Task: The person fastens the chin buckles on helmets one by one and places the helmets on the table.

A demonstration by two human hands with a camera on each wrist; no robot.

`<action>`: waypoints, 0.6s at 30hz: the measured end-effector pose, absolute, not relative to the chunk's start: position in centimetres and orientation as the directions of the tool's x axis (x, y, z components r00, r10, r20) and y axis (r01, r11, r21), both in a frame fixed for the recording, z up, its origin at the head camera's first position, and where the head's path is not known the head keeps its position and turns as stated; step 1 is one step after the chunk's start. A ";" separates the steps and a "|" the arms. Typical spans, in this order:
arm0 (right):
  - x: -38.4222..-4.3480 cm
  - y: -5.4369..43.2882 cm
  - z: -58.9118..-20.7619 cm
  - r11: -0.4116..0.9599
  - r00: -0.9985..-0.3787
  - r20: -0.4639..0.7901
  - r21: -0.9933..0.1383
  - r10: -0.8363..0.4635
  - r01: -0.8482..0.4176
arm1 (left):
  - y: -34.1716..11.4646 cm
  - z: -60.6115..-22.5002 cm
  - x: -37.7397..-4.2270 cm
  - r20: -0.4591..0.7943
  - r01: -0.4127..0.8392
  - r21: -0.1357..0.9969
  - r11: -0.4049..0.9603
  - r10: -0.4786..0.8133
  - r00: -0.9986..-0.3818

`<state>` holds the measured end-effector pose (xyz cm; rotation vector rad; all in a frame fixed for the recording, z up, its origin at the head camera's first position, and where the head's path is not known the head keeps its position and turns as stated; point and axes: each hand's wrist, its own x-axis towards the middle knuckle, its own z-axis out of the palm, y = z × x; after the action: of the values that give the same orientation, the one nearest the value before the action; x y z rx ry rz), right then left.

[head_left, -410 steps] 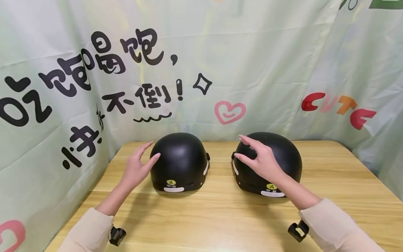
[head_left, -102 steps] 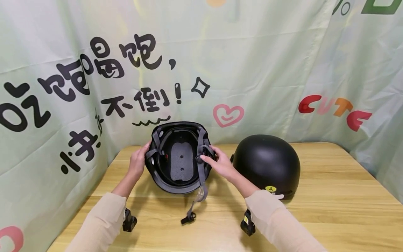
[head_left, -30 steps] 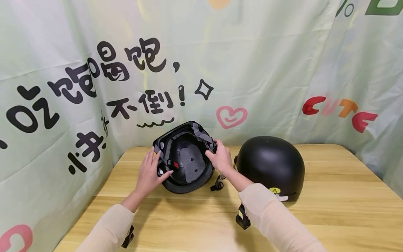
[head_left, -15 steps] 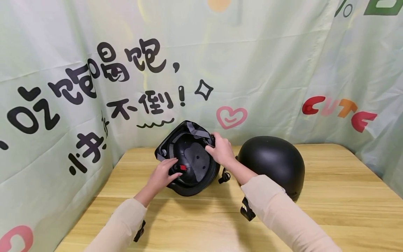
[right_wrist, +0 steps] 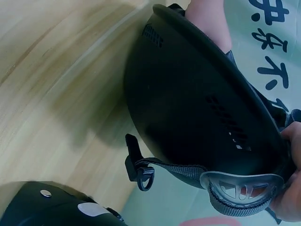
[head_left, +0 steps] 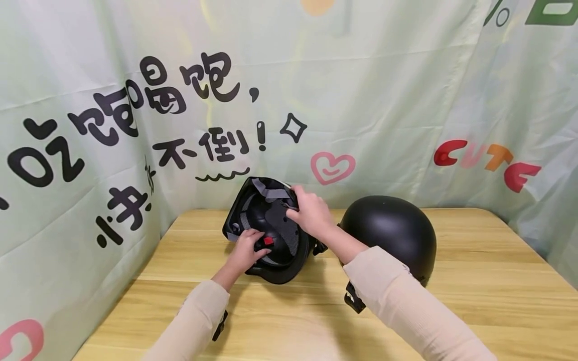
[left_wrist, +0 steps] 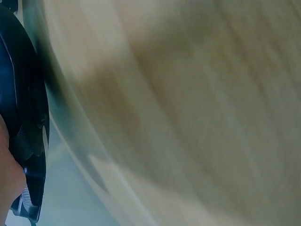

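Observation:
A black helmet [head_left: 241,208] stands tilted on its side, its padded inside facing me. My right hand [head_left: 311,210] grips its right rim, thumb inside. With curled fingers my left hand [head_left: 244,250] reaches into the lower left of the shell, thumb and forefinger around a black buckle with a red tab [head_left: 268,240]. Grey straps [head_left: 271,193] cross the upper opening. In the right wrist view the helmet's smooth outside shows, and a strap with a clear chin cup [right_wrist: 242,186] and black clip [right_wrist: 136,165] hangs from it. The left wrist view catches only the helmet's edge [left_wrist: 35,103].
A second black helmet [head_left: 388,230] sits dome up to the right, close by my right forearm. Both are on a wooden table [head_left: 280,321]. A pale printed curtain [head_left: 384,100] encloses the table's back and left side.
The helmet has been turned from dome up to opening towards me, then twisted further. My left hand has moved from its left rim inward to the red-tabbed buckle. The second helmet stays put.

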<state>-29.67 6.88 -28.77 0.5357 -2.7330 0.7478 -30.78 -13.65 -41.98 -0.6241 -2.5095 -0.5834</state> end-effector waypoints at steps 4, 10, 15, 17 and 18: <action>-29.2 6.4 -28.7 0.801 -0.886 0.355 -0.412 -0.297 -0.434 | -13.7 -42.5 -30.8 0.570 0.521 0.286 0.805 0.294 -0.767; -28.6 5.7 -28.6 0.794 -0.854 0.402 -0.370 -0.330 -0.482 | -13.8 -43.3 -30.7 0.624 0.544 0.280 0.791 0.281 -0.729; -28.3 5.3 -28.5 0.800 -0.840 0.418 -0.337 -0.346 -0.497 | -13.8 -43.7 -30.7 0.646 0.550 0.288 0.784 0.265 -0.716; -28.2 5.1 -28.5 0.803 -0.842 0.416 -0.334 -0.344 -0.493 | -13.8 -43.8 -30.7 0.648 0.546 0.287 0.787 0.259 -0.716; -28.2 5.0 -28.5 0.805 -0.843 0.414 -0.333 -0.343 -0.491 | -13.8 -43.8 -30.7 0.647 0.542 0.289 0.789 0.256 -0.719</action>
<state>-28.16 5.01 -28.52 0.6336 -2.6565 0.6214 -30.71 -13.83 -43.77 -0.5898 -2.3769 -0.6270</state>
